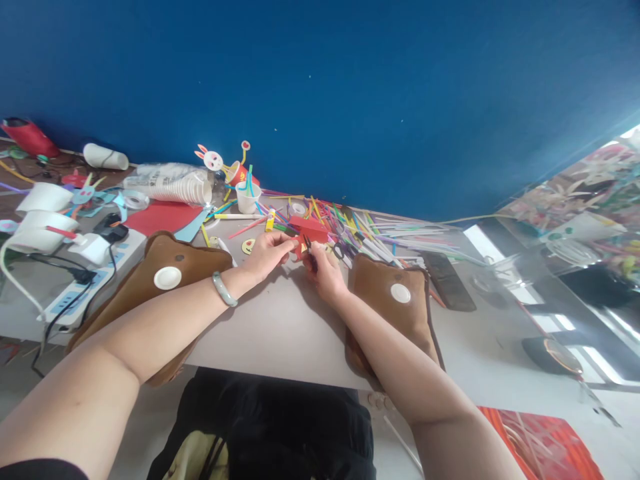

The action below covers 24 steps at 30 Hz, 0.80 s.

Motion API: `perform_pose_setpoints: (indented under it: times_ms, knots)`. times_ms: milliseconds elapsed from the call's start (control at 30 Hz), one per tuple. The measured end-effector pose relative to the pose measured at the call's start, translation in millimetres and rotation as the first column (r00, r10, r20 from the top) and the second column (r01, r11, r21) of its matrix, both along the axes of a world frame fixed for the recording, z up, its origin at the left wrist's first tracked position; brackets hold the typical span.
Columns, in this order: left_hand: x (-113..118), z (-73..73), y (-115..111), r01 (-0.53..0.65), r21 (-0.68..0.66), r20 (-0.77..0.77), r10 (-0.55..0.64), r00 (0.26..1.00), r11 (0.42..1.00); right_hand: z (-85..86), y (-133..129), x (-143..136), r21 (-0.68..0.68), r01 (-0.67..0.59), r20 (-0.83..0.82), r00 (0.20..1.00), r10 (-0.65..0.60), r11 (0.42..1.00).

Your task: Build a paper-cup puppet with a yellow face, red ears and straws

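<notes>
Left hand: reaches in from the left (267,257); thumb and fingertips pinched on the near edge of a small piece of red paper (299,249), above the middle of the table (280,333).
Right hand: comes in from the right (326,272); fingers curled around the dark handles of small scissors (307,244); how far the handles are spread cannot be told.
Red paper: between the two hands, with a pale yellow patch by the blades; a larger red card (314,230) lies just beyond, and whether the two are joined is unclear.
Scissors: blades point away from the wearer, at the paper and near the left fingertips.
Straws: a loose, many-coloured heap (385,235) behind the hands and to the right; a white cup (249,200) with straws in it stands to the left of the heap.
Cushions: a brown one (200,260) under the left forearm; another brown one (383,307) beside the right forearm.
Risk: the blades sit so close to the left fingertips that a slip could nick skin; a loose pinch might let the paper twist, bending the cut off line or tearing it; the red card crowding behind could be snipped by mistake; a wide elbow move might drag a cushion.
</notes>
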<state>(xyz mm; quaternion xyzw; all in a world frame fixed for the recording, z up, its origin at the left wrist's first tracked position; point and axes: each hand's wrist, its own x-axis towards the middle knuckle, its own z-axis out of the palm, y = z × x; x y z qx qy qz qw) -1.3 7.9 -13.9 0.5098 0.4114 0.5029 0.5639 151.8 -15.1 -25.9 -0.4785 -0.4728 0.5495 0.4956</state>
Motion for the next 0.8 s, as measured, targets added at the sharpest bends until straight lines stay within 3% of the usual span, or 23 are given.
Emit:
perform_pose_setpoints:
  times_ms: [200,500,800]
  knots:
    - [0.0,3.5,-4.2,-0.014,-0.019,0.028,0.015,0.999,1.0,2.6,-6.5,-2.4,0.118,-0.089,0.148,0.986,0.071,0.989]
    - [1.2,10.3,-7.3,-0.027,-0.032,0.042,0.028,0.999,0.999,4.3,-10.2,-6.2,0.067,-0.168,0.12,0.98,0.159,0.983]
    - [2.2,10.2,-7.4,-0.032,-0.039,0.016,0.033,0.999,0.999,2.8,-10.0,-7.4,0.035,-0.172,0.068,0.983,0.17,0.984]
